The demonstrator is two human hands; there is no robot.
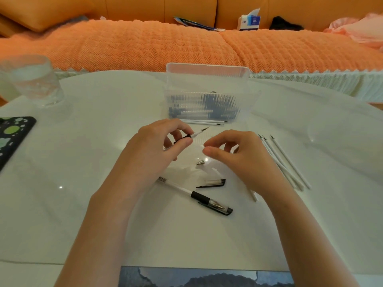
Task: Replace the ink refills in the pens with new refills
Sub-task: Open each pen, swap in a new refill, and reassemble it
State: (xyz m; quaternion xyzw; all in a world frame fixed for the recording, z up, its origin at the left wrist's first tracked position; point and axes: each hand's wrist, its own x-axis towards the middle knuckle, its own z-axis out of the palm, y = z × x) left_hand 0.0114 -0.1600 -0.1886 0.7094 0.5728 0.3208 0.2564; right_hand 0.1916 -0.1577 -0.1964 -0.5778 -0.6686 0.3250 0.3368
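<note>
My left hand (159, 141) grips a pen barrel with a black grip (184, 139); its refill tip (202, 131) sticks out bare toward the upper right. My right hand (234, 154) hovers just right of it, fingers loosely curled, holding nothing. Below the hands on the white table lie the pen's silver metal cone tip (200, 162), a loose clear cap with a black clip (213, 182) and a capped whole pen (194, 195). Several white refills (286, 162) lie in a bundle to the right. Two more refills (205, 122) lie in front of the box.
A clear ribbed plastic box (205, 100) with its lid up holds several pens, just beyond the hands. A glass (35, 79) stands at the far left, with a dark spotted phone case (12, 137) near it. An orange sofa (186, 44) lies behind the table.
</note>
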